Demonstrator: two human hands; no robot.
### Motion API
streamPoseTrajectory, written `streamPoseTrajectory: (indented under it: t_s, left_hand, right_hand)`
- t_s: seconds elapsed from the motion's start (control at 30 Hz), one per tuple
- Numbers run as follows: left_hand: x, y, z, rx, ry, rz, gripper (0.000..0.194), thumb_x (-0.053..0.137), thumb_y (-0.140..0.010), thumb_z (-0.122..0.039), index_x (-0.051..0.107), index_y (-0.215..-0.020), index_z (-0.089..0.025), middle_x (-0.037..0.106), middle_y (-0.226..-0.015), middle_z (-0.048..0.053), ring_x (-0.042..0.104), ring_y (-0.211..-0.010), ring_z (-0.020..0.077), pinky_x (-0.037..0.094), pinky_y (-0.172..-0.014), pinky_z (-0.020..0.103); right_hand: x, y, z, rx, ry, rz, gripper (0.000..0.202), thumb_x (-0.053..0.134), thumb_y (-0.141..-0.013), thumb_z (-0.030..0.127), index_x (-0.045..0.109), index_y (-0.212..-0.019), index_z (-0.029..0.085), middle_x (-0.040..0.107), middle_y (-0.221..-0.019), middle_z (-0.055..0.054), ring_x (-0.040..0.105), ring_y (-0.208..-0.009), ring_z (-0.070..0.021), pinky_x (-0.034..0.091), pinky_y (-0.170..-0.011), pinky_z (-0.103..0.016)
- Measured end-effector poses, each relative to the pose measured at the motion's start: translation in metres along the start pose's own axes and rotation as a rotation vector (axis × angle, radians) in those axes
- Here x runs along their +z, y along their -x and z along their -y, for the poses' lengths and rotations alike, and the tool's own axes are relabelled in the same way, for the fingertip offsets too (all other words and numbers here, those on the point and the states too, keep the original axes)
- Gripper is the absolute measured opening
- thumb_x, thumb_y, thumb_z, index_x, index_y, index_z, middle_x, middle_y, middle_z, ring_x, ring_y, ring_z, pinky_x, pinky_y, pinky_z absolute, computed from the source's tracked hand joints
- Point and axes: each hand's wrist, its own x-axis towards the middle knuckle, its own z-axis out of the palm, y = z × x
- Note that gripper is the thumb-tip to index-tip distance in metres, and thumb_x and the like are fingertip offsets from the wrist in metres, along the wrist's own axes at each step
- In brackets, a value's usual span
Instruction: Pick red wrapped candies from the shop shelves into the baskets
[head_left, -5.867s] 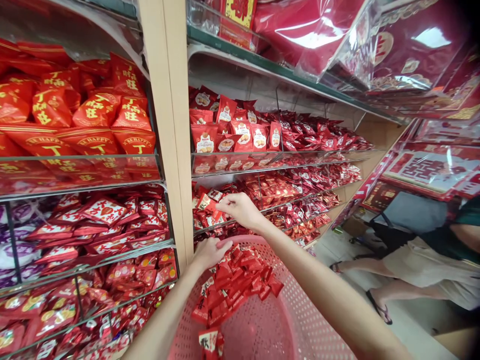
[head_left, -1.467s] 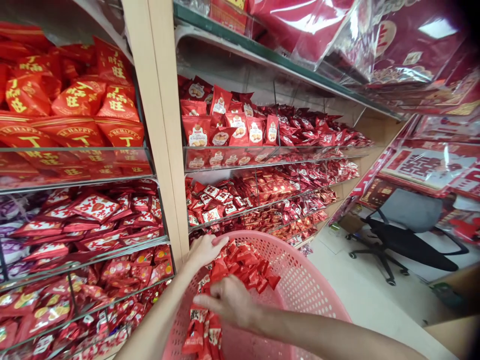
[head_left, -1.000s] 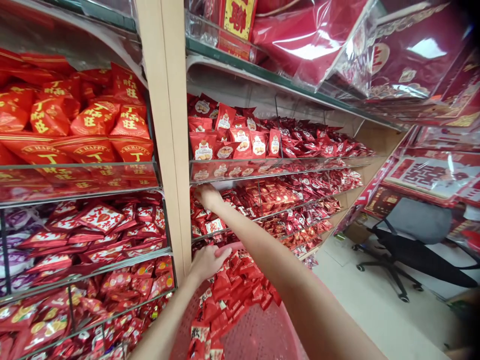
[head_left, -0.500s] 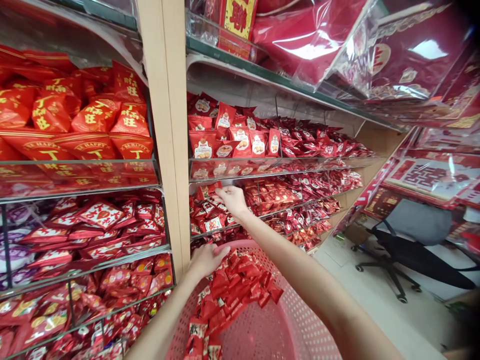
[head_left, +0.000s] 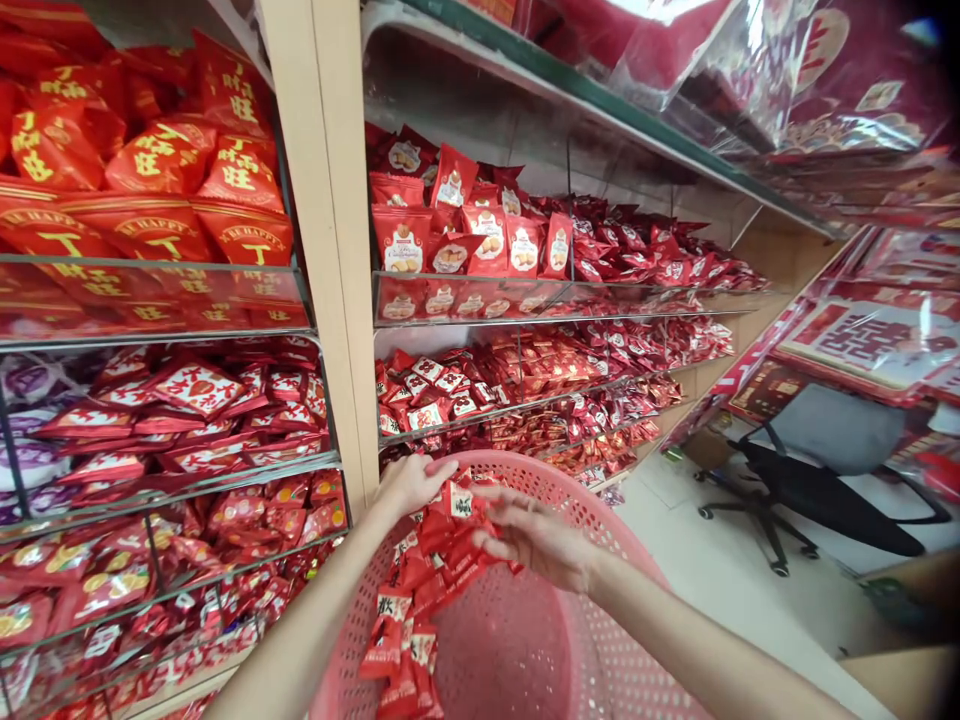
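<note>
A pink perforated plastic basket stands below the shelves, with a heap of small red snack packets along its left and far side. My left hand is closed over the basket's far-left rim. Inside the basket, my right hand reaches over the packets with its fingers apart. Its fingertips are close to a red packet with a pale label; whether they touch it I cannot tell. Straight ahead, a shelf bin with a clear front lip holds more red-and-white packets.
A wooden upright divides the shelving. Bagged red packets fill the left bins, and larger red packets stand above the middle bin. To the right are a swivel chair and red goods in clear wrapping.
My right hand has come down from the middle shelf bin into the basket, its fingers now spread. My left hand stays at the basket rim. The camera view has tilted downward.
</note>
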Motion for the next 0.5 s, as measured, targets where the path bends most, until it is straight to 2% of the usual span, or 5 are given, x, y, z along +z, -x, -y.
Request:
streamPoseTrajectory:
  t_s: [0.13,0.27,0.37,0.5]
  left_hand:
    - [0.002,0.0,0.0,-0.037,-0.005,-0.012,0.065,0.024,-0.073,-0.073,0.061,-0.068,-0.02,0.067,-0.072,0.007,0.061,-0.068,0.0225,0.033,-0.053,0.025]
    - [0.002,0.0,0.001,-0.04,-0.007,-0.007,0.066,0.023,-0.073,-0.074,0.061,-0.067,-0.021,0.066,-0.071,0.007,0.061,-0.068,0.0225,0.034,-0.054,0.025]
    - [0.003,0.0,0.002,-0.044,-0.008,-0.014,0.066,0.023,-0.072,-0.074,0.061,-0.067,-0.021,0.066,-0.071,0.007,0.061,-0.068,0.0231,0.034,-0.054,0.026]
    - [0.003,0.0,0.002,-0.036,-0.012,-0.015,0.066,0.022,-0.073,-0.074,0.061,-0.066,-0.021,0.066,-0.07,0.007,0.061,-0.067,0.0237,0.034,-0.054,0.026]
  right_hand:
    - [-0.013,0.013,-0.032,0.206,0.101,0.005,0.035,0.07,-0.068,0.026,0.058,-0.098,0.013,0.063,-0.085,-0.004,0.065,-0.071,-0.0132,0.05,-0.065,-0.02]
    - [-0.019,0.015,-0.061,0.277,0.177,-0.13,0.034,0.076,-0.057,0.026,0.062,-0.086,0.014,0.059,-0.067,0.002,0.057,-0.055,-0.0077,0.043,-0.055,-0.019]
    - [-0.011,0.014,-0.073,0.304,0.19,-0.169,0.033,0.078,-0.051,0.023,0.065,-0.08,0.013,0.061,-0.068,0.001,0.051,-0.054,-0.0044,0.036,-0.053,-0.017]
    - [0.014,0.012,-0.086,0.344,0.099,-0.137,0.038,0.08,-0.046,0.021,0.063,-0.079,0.013,0.06,-0.061,0.001,0.053,-0.052,-0.0063,0.035,-0.053,-0.018]
